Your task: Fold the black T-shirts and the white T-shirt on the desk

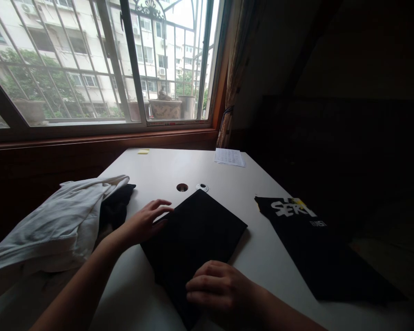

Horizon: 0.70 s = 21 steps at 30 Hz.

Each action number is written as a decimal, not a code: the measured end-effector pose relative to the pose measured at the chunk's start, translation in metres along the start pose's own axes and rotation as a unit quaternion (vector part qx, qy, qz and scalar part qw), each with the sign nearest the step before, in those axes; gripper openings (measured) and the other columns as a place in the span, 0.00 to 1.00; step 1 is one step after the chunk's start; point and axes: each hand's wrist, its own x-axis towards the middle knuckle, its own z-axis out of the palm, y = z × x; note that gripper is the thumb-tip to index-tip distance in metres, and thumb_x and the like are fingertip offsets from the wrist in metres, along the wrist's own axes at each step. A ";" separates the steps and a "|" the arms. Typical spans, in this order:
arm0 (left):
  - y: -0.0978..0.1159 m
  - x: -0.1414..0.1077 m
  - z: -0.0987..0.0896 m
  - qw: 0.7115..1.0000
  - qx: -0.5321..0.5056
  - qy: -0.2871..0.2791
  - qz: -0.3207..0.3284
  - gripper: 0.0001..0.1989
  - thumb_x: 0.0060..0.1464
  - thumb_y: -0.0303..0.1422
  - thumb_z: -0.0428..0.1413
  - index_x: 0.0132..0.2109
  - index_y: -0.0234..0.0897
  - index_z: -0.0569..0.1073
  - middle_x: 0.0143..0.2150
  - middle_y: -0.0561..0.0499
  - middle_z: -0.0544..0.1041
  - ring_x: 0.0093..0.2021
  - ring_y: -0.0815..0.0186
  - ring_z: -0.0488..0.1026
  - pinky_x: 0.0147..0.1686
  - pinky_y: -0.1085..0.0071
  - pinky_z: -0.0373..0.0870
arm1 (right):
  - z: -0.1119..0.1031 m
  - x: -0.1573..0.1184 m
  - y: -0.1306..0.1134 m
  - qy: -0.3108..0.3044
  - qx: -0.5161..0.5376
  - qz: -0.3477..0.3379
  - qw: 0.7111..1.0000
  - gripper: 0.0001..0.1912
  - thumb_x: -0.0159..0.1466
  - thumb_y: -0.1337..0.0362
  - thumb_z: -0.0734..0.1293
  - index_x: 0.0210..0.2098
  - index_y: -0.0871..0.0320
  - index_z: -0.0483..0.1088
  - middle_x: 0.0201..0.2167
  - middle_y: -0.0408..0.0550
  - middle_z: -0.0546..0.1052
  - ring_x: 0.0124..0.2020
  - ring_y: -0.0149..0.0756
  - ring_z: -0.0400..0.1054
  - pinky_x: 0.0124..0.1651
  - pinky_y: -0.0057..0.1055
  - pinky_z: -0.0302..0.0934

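A flat black item [196, 230], with straight edges at its far end, lies at an angle on the white table; its near part looks like dark cloth. My left hand [146, 222] is at its left edge, fingers apart and slightly bent, with nothing held. Over the near right part rests my right hand [221, 285], its fingers curled and pressed together; what they hold, if anything, is hidden. To the right lies a black garment [307, 243] with white and yellow print. White clothing [65, 220] is heaped at the left, partly over a black cloth [117, 207].
The white table [172, 165] has a round hole [182, 187] and a small round cover [202, 187] beyond the black item. Papers [229, 157] and a yellow note [143, 151] lie near the far edge, below a barred window.
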 end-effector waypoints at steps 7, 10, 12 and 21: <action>0.016 0.012 0.060 0.986 0.140 -0.076 0.052 0.27 0.71 0.42 0.46 0.72 0.48 0.53 0.73 0.49 0.55 0.73 0.54 0.48 0.70 0.47 0.47 | -0.023 0.017 -0.010 -0.142 0.025 0.011 0.989 0.27 0.74 0.54 0.58 0.68 0.61 0.59 0.67 0.50 0.65 0.70 0.37 0.52 0.72 0.41 0.44; 0.010 0.011 0.070 0.982 0.160 -0.090 0.031 0.29 0.71 0.47 0.43 0.73 0.48 0.50 0.74 0.50 0.52 0.74 0.55 0.46 0.70 0.47 0.43 | -0.025 0.018 -0.011 -0.165 0.032 -0.003 0.986 0.25 0.75 0.57 0.55 0.68 0.60 0.58 0.69 0.48 0.61 0.71 0.36 0.49 0.73 0.41 0.41; 0.006 0.010 0.072 0.981 0.167 -0.091 0.022 0.30 0.70 0.48 0.42 0.73 0.48 0.48 0.74 0.50 0.50 0.74 0.56 0.45 0.70 0.48 0.43 | -0.023 0.017 -0.010 -0.179 0.018 -0.018 0.983 0.23 0.76 0.60 0.54 0.68 0.60 0.59 0.70 0.45 0.59 0.72 0.36 0.47 0.74 0.40 0.40; 0.003 0.010 0.070 0.980 0.179 -0.078 0.034 0.31 0.70 0.49 0.43 0.74 0.50 0.45 0.74 0.52 0.50 0.74 0.57 0.46 0.71 0.52 0.43 | -0.002 0.007 -0.005 -0.118 0.027 -0.082 0.989 0.18 0.75 0.65 0.56 0.61 0.61 0.66 0.65 0.43 0.68 0.68 0.31 0.56 0.70 0.29 0.50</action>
